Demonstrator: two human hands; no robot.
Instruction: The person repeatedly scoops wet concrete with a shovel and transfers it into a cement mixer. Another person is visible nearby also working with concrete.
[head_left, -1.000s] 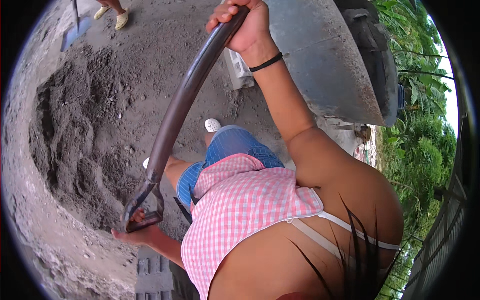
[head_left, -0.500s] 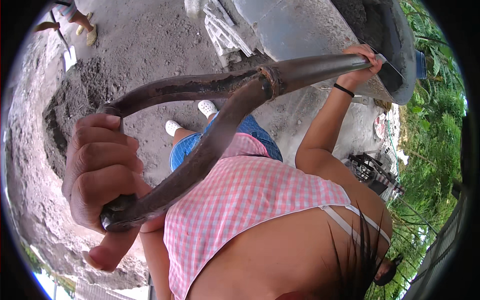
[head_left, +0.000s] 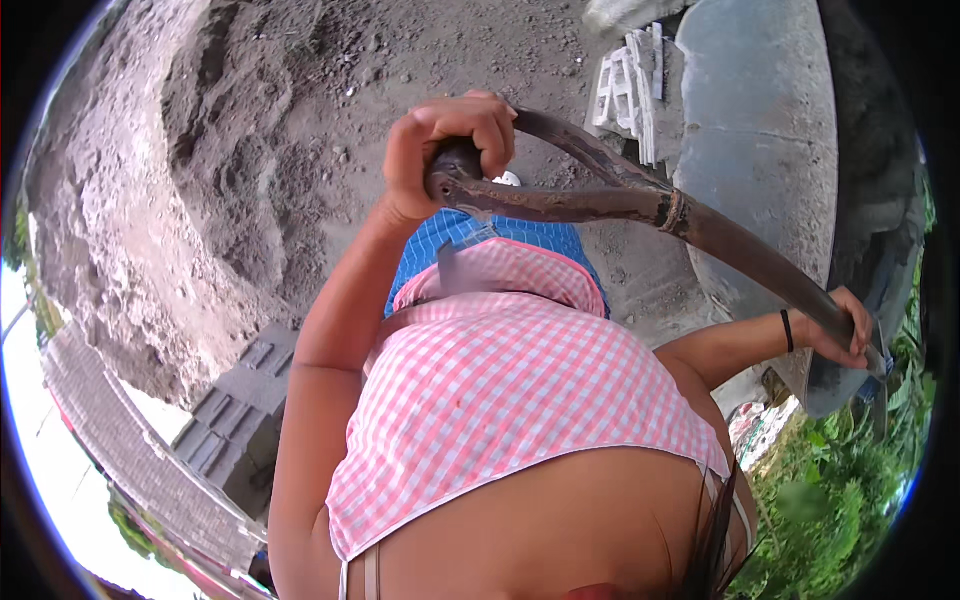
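A mound of grey sandy earth is filling much of the upper left of the frame. A large grey metal container is standing at the right, presenting its smooth outer wall; its interior is lying in shadow toward the right rim, and its contents are not showing clearly enough to identify. Ribbed grey blocks are lying at the lower left. A dark tool with a forked, D-shaped handle is running slantwise from upper centre to lower right, crossing in front of the container's lower part; its far end is blurring near the right rim. White slatted pieces are lying at the upper right, beside the container. The left hand is gripping the handle's crossbar at upper centre, fingers curling over it in a closed hold. The right hand is wrapping around the shaft toward its far end, at lower right, likewise closed. A black band is encircling the right wrist.
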